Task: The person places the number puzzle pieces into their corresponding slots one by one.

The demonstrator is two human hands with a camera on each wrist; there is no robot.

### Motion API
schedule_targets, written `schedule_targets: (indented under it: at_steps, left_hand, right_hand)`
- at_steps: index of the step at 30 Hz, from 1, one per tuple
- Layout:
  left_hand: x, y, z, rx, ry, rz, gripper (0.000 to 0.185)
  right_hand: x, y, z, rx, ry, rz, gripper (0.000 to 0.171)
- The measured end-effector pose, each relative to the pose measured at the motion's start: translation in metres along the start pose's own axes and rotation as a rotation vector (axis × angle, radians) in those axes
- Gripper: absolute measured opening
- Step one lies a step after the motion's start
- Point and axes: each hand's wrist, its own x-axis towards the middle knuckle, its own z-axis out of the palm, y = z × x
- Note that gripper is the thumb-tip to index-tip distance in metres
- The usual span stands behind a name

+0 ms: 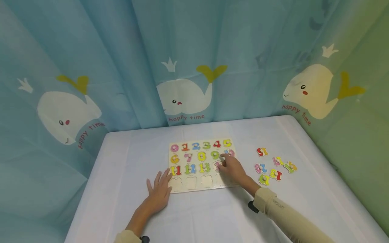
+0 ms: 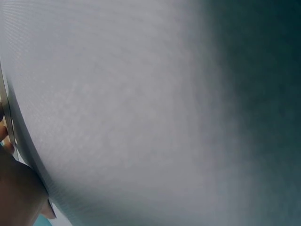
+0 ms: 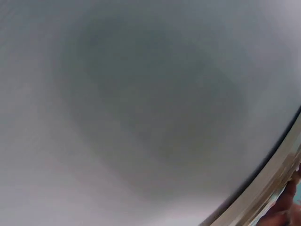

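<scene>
L hand (image 1: pixel 160 193) is spread, fingertips on the L edge of the puzzle board (image 1: pixel 198 184), a flat cream rect. approx. mid-counter (image 1: pixel 206 216) w/ multicol. number pieces (image 1: pixel 205 167) 0–13 in rows & cut recesses in the near row; its long axis runs L–R, approx. parallel to the counter's far edge, number tops pointing to the curtain (image 1: pixel 127 101). R hand (image 1: pixel 234 168) is over the board's R part at a pink piece (image 1: pixel 217 165), can't tell if pinching it; farther R, loose pieces (image 1: pixel 276 174) 15–20 lie at var. angles.
</scene>
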Motion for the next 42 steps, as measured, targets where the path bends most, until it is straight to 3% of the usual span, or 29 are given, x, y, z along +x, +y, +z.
schedule_targets:
  at_steps: [4, 10, 15, 19, 21, 25, 30, 36, 42]
  left_hand:
    - [0.0, -0.001, 0.0, -0.009, -0.002, -0.002, 0.052]
    - [0.001, -0.004, 0.001, -0.019, 0.021, 0.02, 0.052]
    - [-0.001, -0.007, 0.004, -0.012, 0.026, 0.036, 0.049]
    - [-0.002, -0.007, 0.006, -0.025, 0.019, 0.04, 0.049]
    - [-0.001, -0.006, 0.006, -0.027, 0.013, 0.041, 0.049]
    - [0.001, -0.006, 0.004, -0.01, 0.015, 0.043, 0.048]
    - [0.002, -0.006, 0.0, -0.006, 0.039, 0.043, 0.049]
    - [0.001, -0.005, 0.001, -0.01, 0.007, 0.027, 0.049]
    - [0.001, -0.003, 0.001, -0.005, 0.012, 0.024, 0.048]
  right_hand:
    - [0.0, -0.012, 0.006, -0.046, 0.038, 0.036, 0.043]
    - [-0.002, -0.021, 0.012, -0.104, 0.07, 0.063, 0.018]
    - [-0.002, -0.016, 0.017, -0.136, 0.059, 0.061, 0.023]
    - [-0.001, -0.007, 0.018, -0.074, 0.029, -0.003, 0.047]
    - [-0.001, -0.003, 0.016, -0.017, 0.004, -0.03, 0.048]
    - [0.001, 0.0, 0.01, 0.063, -0.03, -0.049, 0.046]
    - [0.006, -0.001, 0.007, 0.083, -0.053, -0.055, 0.041]
    - [0.003, 0.01, 0.002, 0.177, -0.078, -0.075, 0.041]
    - [0.0, 0.03, -0.018, 0.224, 0.018, -0.048, 0.033]
